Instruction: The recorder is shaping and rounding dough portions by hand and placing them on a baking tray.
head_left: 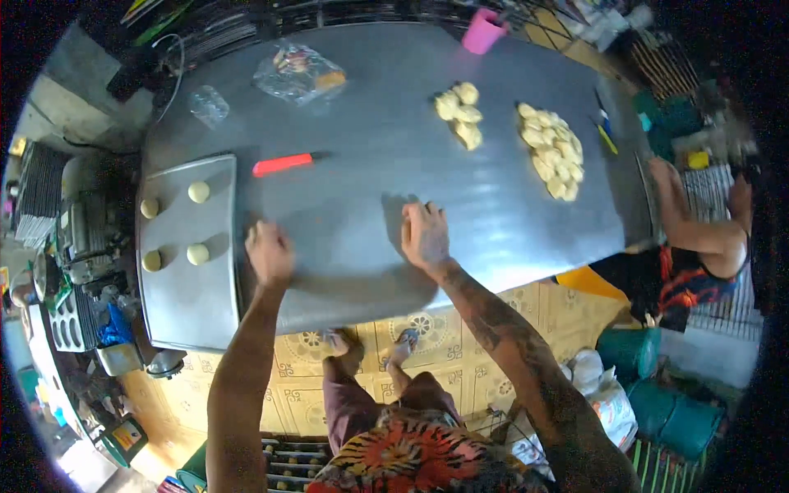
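Both hands rest on a grey tabletop [353,205] with their fingers curled downward. My left hand [269,253], somewhat blurred, is just beside the right edge of a metal tray [189,300]. On that tray sit several smooth round dough balls [198,191], spaced apart. My right hand [426,234] is cupped on the table near its front edge. Whatever lies under either palm is hidden. Beyond my right hand lie a small cluster of cut dough pieces [467,115] and, farther right, a larger heap of dough pieces [555,152].
A red-handled tool [283,164] lies right of the tray. Clear plastic bags [300,74] and a pink cup [483,33] are along the far side. A yellow-and-dark tool [606,135] lies near the right edge, where another person [699,238] is.
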A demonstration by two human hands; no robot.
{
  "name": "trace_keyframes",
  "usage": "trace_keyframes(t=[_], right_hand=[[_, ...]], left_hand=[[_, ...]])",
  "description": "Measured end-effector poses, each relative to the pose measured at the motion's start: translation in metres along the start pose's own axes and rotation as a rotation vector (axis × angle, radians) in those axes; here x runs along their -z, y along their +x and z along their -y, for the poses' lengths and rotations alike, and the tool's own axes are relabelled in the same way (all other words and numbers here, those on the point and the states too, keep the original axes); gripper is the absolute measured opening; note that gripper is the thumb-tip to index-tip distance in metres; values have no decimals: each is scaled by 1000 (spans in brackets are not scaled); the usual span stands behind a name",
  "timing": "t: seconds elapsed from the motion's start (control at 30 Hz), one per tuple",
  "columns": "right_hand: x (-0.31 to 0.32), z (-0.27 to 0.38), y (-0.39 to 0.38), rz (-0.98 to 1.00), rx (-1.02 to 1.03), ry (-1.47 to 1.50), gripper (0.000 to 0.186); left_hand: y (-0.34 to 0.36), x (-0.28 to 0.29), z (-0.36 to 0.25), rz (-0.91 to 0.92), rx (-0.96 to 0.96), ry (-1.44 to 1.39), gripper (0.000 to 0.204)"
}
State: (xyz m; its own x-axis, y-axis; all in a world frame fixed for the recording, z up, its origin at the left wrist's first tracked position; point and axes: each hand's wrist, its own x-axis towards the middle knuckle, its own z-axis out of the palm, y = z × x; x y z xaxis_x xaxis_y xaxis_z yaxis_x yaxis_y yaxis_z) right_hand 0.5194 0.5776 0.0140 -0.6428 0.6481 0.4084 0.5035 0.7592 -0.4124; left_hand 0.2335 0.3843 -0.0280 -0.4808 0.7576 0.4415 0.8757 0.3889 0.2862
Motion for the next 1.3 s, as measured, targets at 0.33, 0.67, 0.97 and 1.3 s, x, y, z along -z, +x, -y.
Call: trace_keyframes(t=[0.33, 0.67, 0.97, 1.3], right_hand=[[-10, -2, -22, 32, -84, 109, 26], [-54, -23, 85, -107, -164, -94, 30], [-59, -2, 106, 20, 134, 51, 26], [3, 31, 75, -112, -200, 285, 40]], left_hand=[[19, 7, -56, 209, 434, -570, 16], [104, -59, -80, -51, 187, -247, 22], [65, -51, -62, 66, 59, -147, 26], [62, 26, -68, 81, 91, -218, 50]])
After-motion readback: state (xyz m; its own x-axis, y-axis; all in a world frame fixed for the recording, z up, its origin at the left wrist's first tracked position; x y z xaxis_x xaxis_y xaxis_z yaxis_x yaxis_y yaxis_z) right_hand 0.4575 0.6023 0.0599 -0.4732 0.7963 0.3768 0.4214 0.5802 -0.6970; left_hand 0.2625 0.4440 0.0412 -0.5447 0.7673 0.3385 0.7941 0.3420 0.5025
